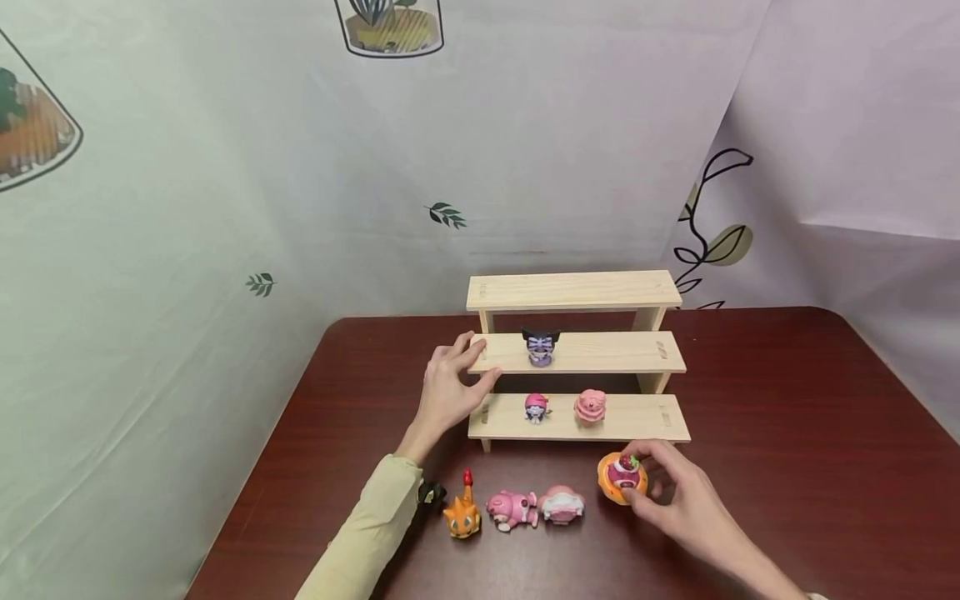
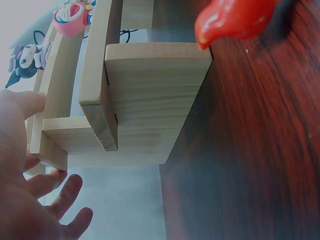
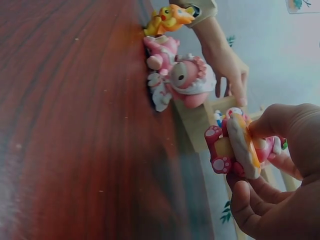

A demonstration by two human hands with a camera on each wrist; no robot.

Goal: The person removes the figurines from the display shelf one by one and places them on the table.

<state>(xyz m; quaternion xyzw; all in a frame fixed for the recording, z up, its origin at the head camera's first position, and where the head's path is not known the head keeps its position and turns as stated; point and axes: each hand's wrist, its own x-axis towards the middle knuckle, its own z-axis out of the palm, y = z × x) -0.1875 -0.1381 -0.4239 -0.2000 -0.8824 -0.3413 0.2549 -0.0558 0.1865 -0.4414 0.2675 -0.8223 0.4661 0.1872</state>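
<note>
In the head view, an orange-rimmed figurine (image 1: 626,477) is pinched by the right hand (image 1: 684,498) before a wooden stand (image 1: 600,354). In the left-wrist view, the stand's end is gripped by the left hand (image 2: 20,200). In the right-wrist view, paws (image 3: 221,165) are shown.

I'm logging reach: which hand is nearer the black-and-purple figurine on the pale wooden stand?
Left. The left hand grips the middle shelf left of the black-and-purple figurine; the right hand is farther, in front of the stand, holding an orange-rimmed figurine.
</note>
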